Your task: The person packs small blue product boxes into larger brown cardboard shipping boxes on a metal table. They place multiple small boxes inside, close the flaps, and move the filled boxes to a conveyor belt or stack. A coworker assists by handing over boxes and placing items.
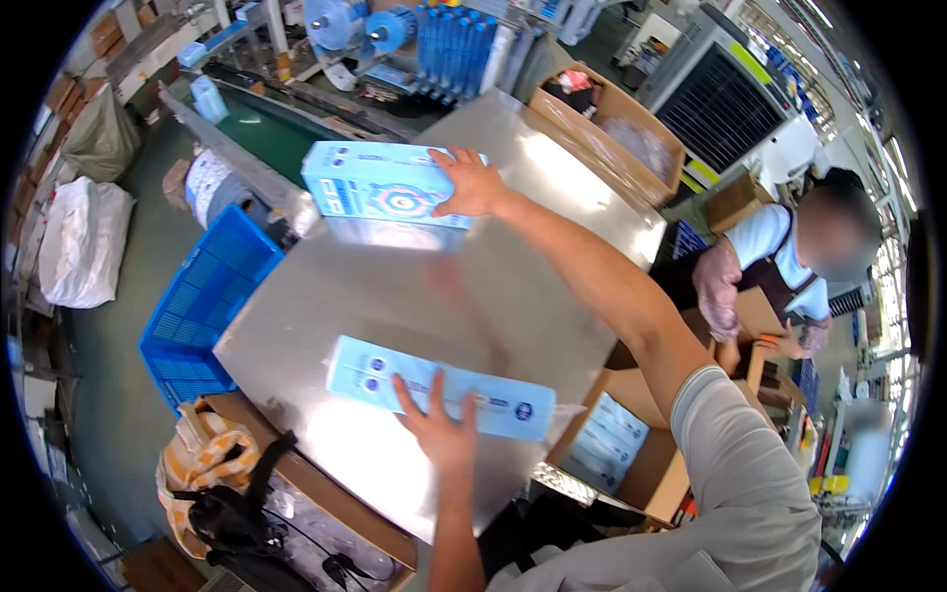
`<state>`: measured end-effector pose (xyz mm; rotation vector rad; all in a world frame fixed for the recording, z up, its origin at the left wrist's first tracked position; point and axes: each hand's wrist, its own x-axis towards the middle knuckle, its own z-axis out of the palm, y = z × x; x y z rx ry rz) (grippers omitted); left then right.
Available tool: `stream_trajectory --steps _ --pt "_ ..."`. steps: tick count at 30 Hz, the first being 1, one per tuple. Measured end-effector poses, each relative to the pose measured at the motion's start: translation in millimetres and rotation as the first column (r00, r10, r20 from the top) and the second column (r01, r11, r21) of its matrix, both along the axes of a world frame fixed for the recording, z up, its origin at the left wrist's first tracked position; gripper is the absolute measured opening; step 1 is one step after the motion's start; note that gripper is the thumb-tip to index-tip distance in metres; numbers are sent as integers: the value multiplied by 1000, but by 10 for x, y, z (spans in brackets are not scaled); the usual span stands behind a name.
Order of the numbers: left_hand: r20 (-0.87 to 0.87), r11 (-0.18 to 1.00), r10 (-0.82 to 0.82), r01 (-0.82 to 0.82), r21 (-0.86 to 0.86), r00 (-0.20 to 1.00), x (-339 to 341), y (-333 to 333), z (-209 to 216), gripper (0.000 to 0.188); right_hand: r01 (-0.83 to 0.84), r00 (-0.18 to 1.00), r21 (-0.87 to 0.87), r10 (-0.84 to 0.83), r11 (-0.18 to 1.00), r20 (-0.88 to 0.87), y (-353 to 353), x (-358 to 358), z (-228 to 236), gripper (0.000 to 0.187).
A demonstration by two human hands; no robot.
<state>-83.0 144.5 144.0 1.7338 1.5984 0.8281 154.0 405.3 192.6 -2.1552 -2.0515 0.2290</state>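
A large light-blue carton (380,187) with a round printed design stands at the far side of the metal table. My right hand (472,185) reaches across to its right end, fingers along the upper edge and thumb on the front face, gripping it. Closer to me lies a long, narrow light-blue carton (508,403), slightly slanted. On its near long side rests my left hand (439,424), with the fingers spread over the top face. The underside of each carton is hidden.
The metal table (326,286) is shiny. At its left stands a blue crate (202,306). An open cardboard box (646,469) at the right holds blue packs. Another box (617,133) stands at the far edge, and one with a bag at the near left. A person (769,257) works at right.
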Motion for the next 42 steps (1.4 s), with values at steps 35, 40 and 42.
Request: stream_trajectory --steps 35,40,42 --pt "-19 995 34 -32 99 999 -751 -341 -94 57 115 988 112 -125 987 91 298 -908 -135 94" --pt "172 971 237 -226 -83 956 -717 -324 -119 82 199 957 -139 -223 970 -186 -238 -675 -240 105" --pt "316 943 331 -295 -157 889 -679 -320 -190 92 54 973 -74 -69 996 -220 -767 -420 -314 108"
